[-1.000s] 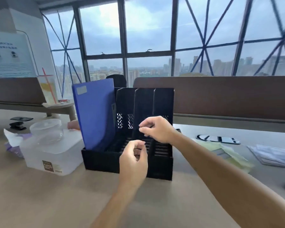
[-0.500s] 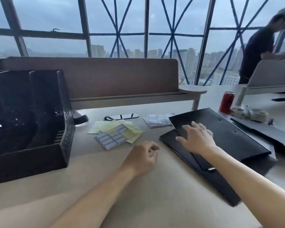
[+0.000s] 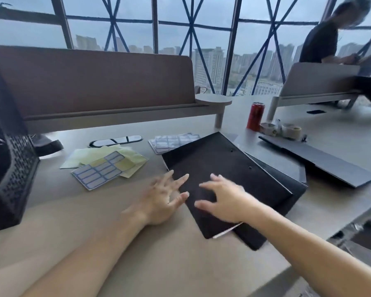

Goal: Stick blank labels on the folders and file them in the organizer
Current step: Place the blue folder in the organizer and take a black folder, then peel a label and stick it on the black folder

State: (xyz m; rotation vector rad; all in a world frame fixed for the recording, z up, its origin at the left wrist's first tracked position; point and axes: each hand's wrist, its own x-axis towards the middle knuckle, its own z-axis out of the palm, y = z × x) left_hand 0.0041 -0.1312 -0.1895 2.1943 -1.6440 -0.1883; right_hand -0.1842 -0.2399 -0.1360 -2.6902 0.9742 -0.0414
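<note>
Folder (image 3: 223, 159) beneath right hand (image 3: 225, 200)

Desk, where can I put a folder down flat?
Bare desk lies near you, between the black organizer and the stacked black folders, in front of the label sheet. Crowded behind: yellow papers; right: red can, tape rolls.

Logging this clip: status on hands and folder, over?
Left hand open at edge of top black folder, right hand open above it. Folder lies flat. Label sheets beside; nothing blocking.
</note>
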